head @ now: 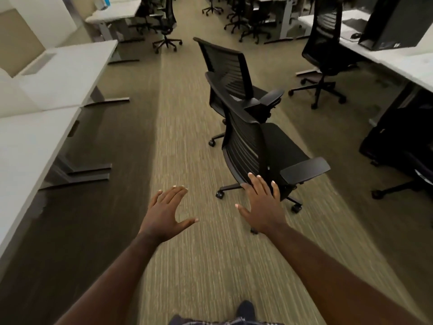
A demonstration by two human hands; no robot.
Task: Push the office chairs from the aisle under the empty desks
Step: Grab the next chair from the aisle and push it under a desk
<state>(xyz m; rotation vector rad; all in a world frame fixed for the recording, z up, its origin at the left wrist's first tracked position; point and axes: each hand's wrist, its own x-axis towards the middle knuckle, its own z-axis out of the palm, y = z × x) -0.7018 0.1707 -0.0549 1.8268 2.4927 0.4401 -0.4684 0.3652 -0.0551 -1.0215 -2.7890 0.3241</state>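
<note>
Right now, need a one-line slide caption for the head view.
Both open hands, left hand and right hand, reach toward the nearest black mesh-back office chair standing in the carpeted aisle between white desks.

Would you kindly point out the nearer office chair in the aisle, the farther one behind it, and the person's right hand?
nearer office chair (pixel 246 146): head view, on its mesh backrest.
farther office chair (pixel 225 61): head view, on its backrest.
right hand (pixel 263 207): head view, on the back of the hand.

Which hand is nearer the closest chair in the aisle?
Right. The right hand overlaps the low edge of the nearest chair; whether it touches is unclear. The left hand hovers open over carpet, farther left.
</note>
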